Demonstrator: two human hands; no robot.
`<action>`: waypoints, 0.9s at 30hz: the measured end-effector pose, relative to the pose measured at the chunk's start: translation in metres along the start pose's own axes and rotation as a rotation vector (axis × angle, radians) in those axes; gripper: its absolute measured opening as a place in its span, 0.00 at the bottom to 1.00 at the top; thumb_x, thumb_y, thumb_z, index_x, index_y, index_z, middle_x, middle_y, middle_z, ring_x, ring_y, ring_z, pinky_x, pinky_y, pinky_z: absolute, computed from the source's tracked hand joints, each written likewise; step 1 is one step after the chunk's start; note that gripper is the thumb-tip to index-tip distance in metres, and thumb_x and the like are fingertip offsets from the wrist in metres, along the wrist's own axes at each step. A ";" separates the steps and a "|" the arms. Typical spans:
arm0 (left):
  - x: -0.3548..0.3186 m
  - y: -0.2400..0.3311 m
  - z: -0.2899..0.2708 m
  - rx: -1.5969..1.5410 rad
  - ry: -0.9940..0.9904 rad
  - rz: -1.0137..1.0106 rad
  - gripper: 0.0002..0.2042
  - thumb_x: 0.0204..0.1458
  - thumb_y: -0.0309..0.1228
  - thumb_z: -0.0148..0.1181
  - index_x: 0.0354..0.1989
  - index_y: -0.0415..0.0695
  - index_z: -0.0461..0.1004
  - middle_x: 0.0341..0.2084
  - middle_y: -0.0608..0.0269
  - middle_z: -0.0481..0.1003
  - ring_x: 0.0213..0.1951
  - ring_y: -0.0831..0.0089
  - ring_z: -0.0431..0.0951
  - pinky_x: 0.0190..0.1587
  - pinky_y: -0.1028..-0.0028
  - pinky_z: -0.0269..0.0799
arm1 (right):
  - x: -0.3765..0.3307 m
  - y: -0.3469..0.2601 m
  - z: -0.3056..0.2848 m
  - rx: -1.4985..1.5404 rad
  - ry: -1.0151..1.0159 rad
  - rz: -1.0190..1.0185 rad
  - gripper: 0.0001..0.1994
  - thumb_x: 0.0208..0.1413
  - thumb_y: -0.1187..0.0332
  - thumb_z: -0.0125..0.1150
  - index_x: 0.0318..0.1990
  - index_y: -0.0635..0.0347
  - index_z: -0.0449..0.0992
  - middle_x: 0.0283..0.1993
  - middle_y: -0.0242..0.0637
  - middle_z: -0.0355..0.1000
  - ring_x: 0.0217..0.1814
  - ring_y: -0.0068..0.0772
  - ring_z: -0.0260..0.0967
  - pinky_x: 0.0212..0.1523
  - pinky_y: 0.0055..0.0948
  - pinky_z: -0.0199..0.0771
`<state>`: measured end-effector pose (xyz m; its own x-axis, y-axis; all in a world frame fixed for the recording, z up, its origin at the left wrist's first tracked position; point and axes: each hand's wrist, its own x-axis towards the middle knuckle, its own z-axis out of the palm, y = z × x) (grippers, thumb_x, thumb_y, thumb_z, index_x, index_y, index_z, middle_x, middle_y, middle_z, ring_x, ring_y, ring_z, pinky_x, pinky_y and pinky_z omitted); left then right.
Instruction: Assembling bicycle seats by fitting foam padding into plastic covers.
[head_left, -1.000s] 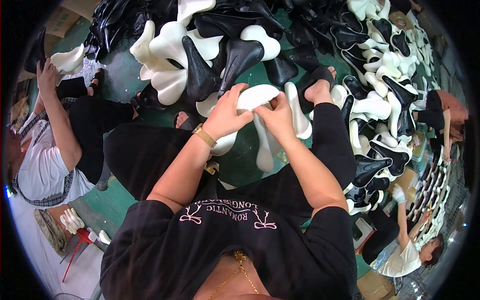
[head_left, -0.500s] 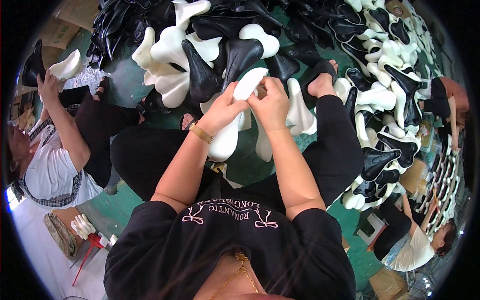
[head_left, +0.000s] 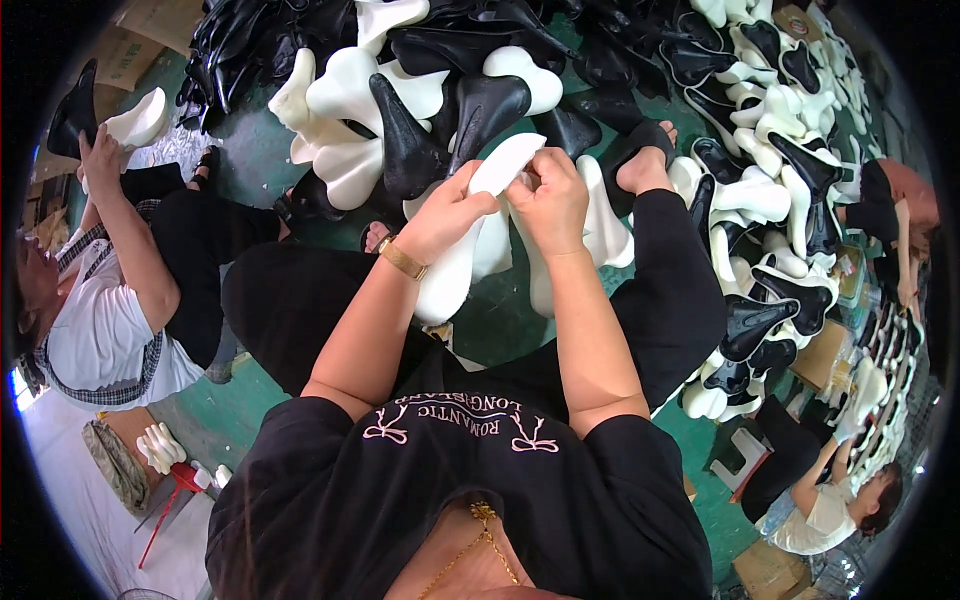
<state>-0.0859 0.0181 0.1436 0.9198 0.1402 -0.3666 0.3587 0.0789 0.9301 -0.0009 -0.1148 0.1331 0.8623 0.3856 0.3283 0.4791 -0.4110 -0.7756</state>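
Note:
Both my hands hold one white foam bicycle-saddle pad (head_left: pixel 462 262) above my lap. My left hand (head_left: pixel 447 212) grips its middle from the left side. My right hand (head_left: pixel 550 200) pinches the wide upper end with closed fingers. The narrow end of the pad points down toward my knees. A gold bracelet (head_left: pixel 402 260) sits on my left wrist. My black trouser legs spread to either side beneath the pad.
A large heap of black and white saddle shapes (head_left: pixel 420 90) covers the green floor (head_left: pixel 250 160) ahead and curves down the right side. A person at left (head_left: pixel 110 290) holds up a white pad and a black piece. Other people sit at right (head_left: pixel 890 210) and lower right (head_left: pixel 830 500).
The white pad has swung from lying flat across my hands to hanging lengthwise, narrow end down. My right hand has shifted to its upper end.

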 end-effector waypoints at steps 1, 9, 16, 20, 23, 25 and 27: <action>0.000 0.000 0.001 -0.093 -0.005 -0.010 0.22 0.46 0.26 0.52 0.53 0.41 0.65 0.40 0.67 0.70 0.41 0.78 0.68 0.47 0.78 0.65 | 0.000 -0.001 -0.001 0.001 -0.003 -0.001 0.12 0.39 0.61 0.67 0.31 0.56 0.76 0.32 0.32 0.71 0.30 0.37 0.73 0.29 0.34 0.73; -0.007 0.020 0.005 -0.525 0.006 -0.190 0.23 0.46 0.28 0.50 0.55 0.42 0.65 0.39 0.65 0.70 0.39 0.76 0.70 0.44 0.76 0.67 | 0.003 -0.002 -0.009 0.315 0.019 0.085 0.07 0.41 0.69 0.64 0.28 0.61 0.74 0.29 0.33 0.72 0.26 0.29 0.70 0.29 0.25 0.72; -0.005 0.015 0.010 -0.278 0.024 -0.061 0.23 0.46 0.28 0.51 0.55 0.42 0.64 0.41 0.66 0.69 0.42 0.78 0.69 0.47 0.77 0.65 | -0.001 -0.002 -0.005 0.101 0.048 0.002 0.12 0.40 0.66 0.67 0.31 0.58 0.72 0.30 0.34 0.73 0.29 0.33 0.73 0.31 0.28 0.73; -0.005 0.013 0.012 -0.252 0.058 -0.013 0.22 0.45 0.29 0.53 0.52 0.41 0.64 0.39 0.67 0.68 0.40 0.79 0.67 0.44 0.78 0.64 | -0.001 -0.006 -0.006 0.124 0.030 0.058 0.15 0.41 0.64 0.69 0.33 0.58 0.71 0.31 0.35 0.73 0.30 0.34 0.74 0.32 0.30 0.74; -0.004 0.011 0.011 -0.214 0.074 -0.017 0.22 0.45 0.30 0.54 0.52 0.40 0.64 0.39 0.66 0.69 0.41 0.78 0.67 0.45 0.78 0.64 | -0.001 -0.007 -0.006 0.146 0.053 0.076 0.14 0.42 0.63 0.68 0.33 0.58 0.70 0.30 0.35 0.74 0.30 0.34 0.74 0.32 0.30 0.74; -0.004 0.010 0.012 -0.158 0.083 -0.015 0.22 0.45 0.30 0.54 0.52 0.40 0.64 0.39 0.65 0.69 0.41 0.77 0.68 0.45 0.77 0.65 | -0.002 -0.006 -0.006 0.152 0.063 0.087 0.14 0.42 0.64 0.68 0.33 0.58 0.70 0.30 0.35 0.74 0.29 0.34 0.74 0.32 0.31 0.74; -0.003 0.008 0.014 -0.102 0.092 -0.013 0.23 0.45 0.31 0.54 0.52 0.39 0.64 0.39 0.64 0.69 0.41 0.75 0.68 0.45 0.77 0.65 | -0.003 -0.003 -0.004 0.133 0.106 0.087 0.12 0.43 0.65 0.66 0.31 0.59 0.71 0.28 0.35 0.74 0.28 0.35 0.74 0.31 0.30 0.74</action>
<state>-0.0834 0.0047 0.1523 0.8952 0.2279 -0.3830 0.3476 0.1808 0.9200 -0.0042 -0.1186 0.1366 0.9154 0.2613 0.3064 0.3821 -0.3238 -0.8655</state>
